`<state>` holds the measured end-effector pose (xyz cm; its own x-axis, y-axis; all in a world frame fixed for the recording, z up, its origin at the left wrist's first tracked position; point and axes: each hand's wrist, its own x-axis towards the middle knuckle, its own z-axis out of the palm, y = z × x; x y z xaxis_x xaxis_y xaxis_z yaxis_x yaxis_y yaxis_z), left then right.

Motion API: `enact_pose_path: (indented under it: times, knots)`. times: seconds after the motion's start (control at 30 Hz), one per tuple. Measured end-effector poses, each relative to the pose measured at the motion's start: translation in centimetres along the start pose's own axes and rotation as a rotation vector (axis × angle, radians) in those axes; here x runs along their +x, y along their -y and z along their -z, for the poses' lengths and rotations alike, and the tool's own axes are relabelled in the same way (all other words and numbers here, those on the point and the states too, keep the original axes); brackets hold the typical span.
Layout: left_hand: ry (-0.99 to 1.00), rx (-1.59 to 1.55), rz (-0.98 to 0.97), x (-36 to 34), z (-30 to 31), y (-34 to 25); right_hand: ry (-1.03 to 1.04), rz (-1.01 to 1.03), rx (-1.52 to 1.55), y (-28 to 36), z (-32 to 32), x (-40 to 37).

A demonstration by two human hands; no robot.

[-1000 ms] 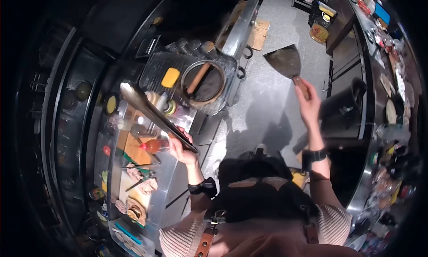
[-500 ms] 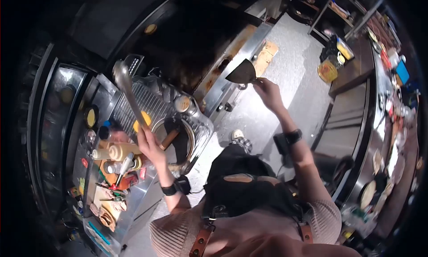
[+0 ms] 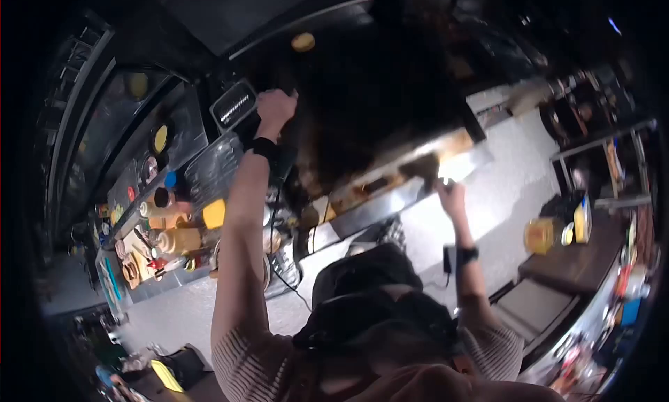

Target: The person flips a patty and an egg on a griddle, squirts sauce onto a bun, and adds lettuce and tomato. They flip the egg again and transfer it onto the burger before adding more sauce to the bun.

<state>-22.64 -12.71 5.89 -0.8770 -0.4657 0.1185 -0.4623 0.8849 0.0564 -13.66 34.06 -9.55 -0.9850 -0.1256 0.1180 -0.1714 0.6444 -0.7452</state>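
Observation:
The dark griddle [image 3: 362,95] stretches out in front of me, with a small round yellowish piece of food [image 3: 303,41] lying far back on it. My left hand [image 3: 277,107] is over the griddle's left end, beside a black and silver metal box-like holder [image 3: 235,105]. Its fingers are curled and the thumb sticks out; what they hold, if anything, is hidden. Over the griddle's front edge, my right hand [image 3: 451,194] grips a scraper [image 3: 424,168], whose wide dark blade is blurred against the griddle.
Squeeze bottles [image 3: 178,242] and a yellow item [image 3: 214,213] stand on the left counter. A jar with yellow contents [image 3: 540,235] sits on the right-hand counter [image 3: 568,256]. A cable [image 3: 293,290] hangs near my left side.
My left hand has moved forward to the griddle's left end, and the long metal utensil no longer shows in it. My right hand has brought the scraper to the griddle's front edge. The view has turned.

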Motion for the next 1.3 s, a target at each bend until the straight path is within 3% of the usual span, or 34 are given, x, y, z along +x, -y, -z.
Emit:
enact_pose_path:
  times: [0.07, 0.13, 0.2, 0.3, 0.4, 0.5, 0.7, 0.93, 1.03, 1.07, 1.17, 1.23, 1.3]
  knots:
    - [-0.085, 0.035, 0.049, 4.0, -4.4, -2.1, 0.19, -0.154, 0.027, 2.9, 2.9, 0.7]
    - [-0.085, 0.009, 0.085, 7.3, -6.8, -3.9, 0.19, -0.101, 0.107, 1.4, 3.1, 1.0]
    - [-0.068, 0.031, 0.093, 10.7, -10.1, -5.0, 0.247, -0.156, 0.132, 0.0, 3.6, 1.7]
    - [0.0, -0.049, 0.259, 14.9, -14.9, -5.5, 0.294, -0.247, 0.22, 1.0, 5.5, 3.7]
    - [0.108, -0.028, 0.241, 16.6, -15.0, -6.2, 0.34, -0.235, 0.171, 1.3, 6.6, 5.9]
    - [0.093, -0.022, 0.268, 18.1, -15.2, -6.6, 0.411, -0.23, 0.176, 0.1, 6.9, 6.6]
    - [0.065, -0.07, 0.273, 19.3, -18.2, -4.5, 0.333, -0.301, 0.168, 0.1, 7.6, 6.2]
    - [0.109, -0.302, 0.311, 14.2, -9.8, -4.8, 0.257, -0.324, 0.165, -1.8, 5.4, 3.8]
    - [0.13, -0.484, 0.283, 12.2, -6.4, -3.2, 0.196, -0.215, 0.099, 0.4, 4.5, 3.9]
    - [0.247, -0.591, 0.409, 11.6, -4.9, -2.8, 0.187, -0.199, 0.081, 0.3, 3.8, 3.4]
    - [0.231, -0.841, 0.254, 7.4, -0.5, 0.3, 0.148, -0.028, -0.024, 0.5, 2.5, 2.9]
    - [0.25, -0.981, 0.244, 2.8, 5.1, 1.6, 0.203, -0.058, -0.119, 1.1, 2.3, 2.8]
    - [0.285, -1.061, 0.259, -2.0, 9.8, 4.7, 0.144, -0.074, -0.441, 2.1, 1.5, 2.3]
